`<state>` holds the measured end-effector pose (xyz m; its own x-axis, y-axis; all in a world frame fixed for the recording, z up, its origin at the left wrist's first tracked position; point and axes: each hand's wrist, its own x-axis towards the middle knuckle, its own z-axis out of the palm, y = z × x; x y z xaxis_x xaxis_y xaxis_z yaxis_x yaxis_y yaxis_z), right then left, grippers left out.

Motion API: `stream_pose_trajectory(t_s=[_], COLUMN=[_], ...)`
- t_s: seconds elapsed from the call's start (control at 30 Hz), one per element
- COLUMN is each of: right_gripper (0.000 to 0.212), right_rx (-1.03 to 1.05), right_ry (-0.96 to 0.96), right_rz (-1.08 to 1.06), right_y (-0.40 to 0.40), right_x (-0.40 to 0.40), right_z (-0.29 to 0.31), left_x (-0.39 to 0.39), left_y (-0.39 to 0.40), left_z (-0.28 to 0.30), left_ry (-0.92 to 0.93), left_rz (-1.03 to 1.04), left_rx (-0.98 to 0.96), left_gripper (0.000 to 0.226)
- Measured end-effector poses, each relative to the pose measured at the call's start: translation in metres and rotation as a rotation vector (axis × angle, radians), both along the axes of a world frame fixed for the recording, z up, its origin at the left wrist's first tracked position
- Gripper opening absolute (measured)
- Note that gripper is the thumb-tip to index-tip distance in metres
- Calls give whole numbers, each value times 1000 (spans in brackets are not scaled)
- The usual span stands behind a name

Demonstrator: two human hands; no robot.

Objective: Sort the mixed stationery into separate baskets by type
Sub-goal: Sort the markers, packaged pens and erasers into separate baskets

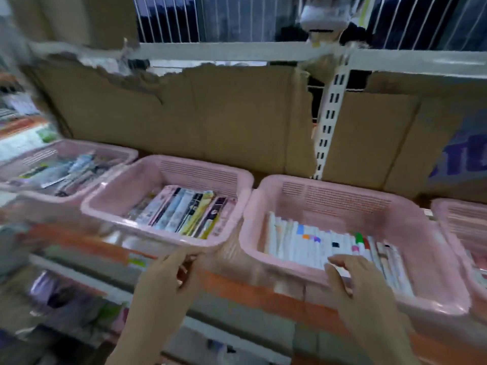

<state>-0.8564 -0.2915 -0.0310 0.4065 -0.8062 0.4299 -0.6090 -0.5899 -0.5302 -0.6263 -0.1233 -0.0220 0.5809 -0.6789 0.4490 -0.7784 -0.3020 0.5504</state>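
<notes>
Several pink baskets stand in a row on a shelf. The middle basket (168,234) holds flat packs with coloured covers (184,212). The right basket (395,206) holds a row of white pens or markers (311,246) with coloured marks. My left hand (168,275) is at the middle basket's front rim, thumb and fingers curled round the edge. My right hand (350,275) reaches over the right basket's front rim, its bent fingers resting on the white items. The whole view is blurred by motion.
A left basket (118,154) holds mixed packs, and another pink basket (463,214) shows at the far right. Torn cardboard (210,114) backs the shelf beside a white slotted upright (328,119). A lower shelf (79,299) with goods lies beneath an orange edge strip.
</notes>
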Motion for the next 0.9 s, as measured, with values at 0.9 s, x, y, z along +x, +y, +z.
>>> stream_pose_trajectory(t_s=[0.9], right_gripper=[23], right_rx=[215], right_ry=[89], right_rz=[254], right_y=[76], right_x=[433], right_z=[15], left_x=[375], left_y=[120], left_z=[21], left_ry=[5], left_rz=[238], left_rx=[121], left_gripper=[12])
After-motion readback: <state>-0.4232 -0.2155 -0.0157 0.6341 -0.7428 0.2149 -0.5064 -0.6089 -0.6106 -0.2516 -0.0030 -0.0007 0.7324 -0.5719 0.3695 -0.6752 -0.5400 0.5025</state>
